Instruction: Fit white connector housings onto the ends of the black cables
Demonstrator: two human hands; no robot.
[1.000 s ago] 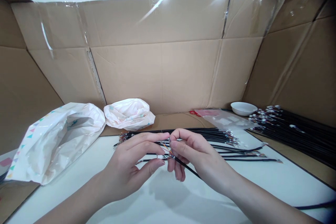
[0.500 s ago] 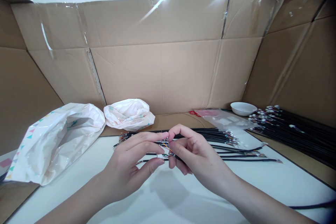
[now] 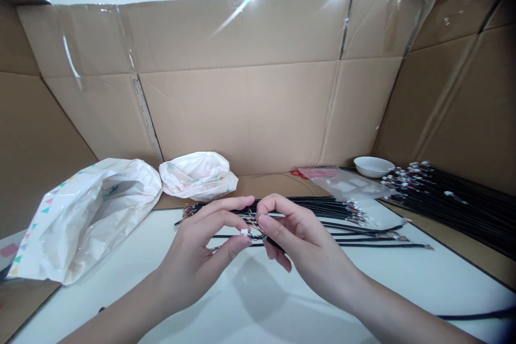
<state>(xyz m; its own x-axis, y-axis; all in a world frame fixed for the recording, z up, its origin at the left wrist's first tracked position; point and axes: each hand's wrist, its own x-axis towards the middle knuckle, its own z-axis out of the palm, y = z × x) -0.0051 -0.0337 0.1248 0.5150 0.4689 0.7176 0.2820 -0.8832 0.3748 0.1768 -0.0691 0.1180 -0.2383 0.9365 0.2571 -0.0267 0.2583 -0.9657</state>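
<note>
Left to right: crumpled white plastic bag (image 3: 84,220) at far left; left hand (image 3: 189,260), thumb and fingers pinched on a small white connector (image 3: 244,232); thin coloured wires (image 3: 253,224) between the hands, partly hidden by the fingers, their routing unclear; right hand (image 3: 300,244), fingers pressed together on a black cable (image 3: 274,242); loose black cables (image 3: 322,207) on the white table (image 3: 355,285) beyond; white bowl (image 3: 373,166) far right.

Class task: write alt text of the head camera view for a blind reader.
Left hand and right hand work at the coloured wire ends of a black cable, near a white connector, over a white table. Black cables lie behind, white plastic bags left, a white bowl beyond, before cardboard walls.
</note>
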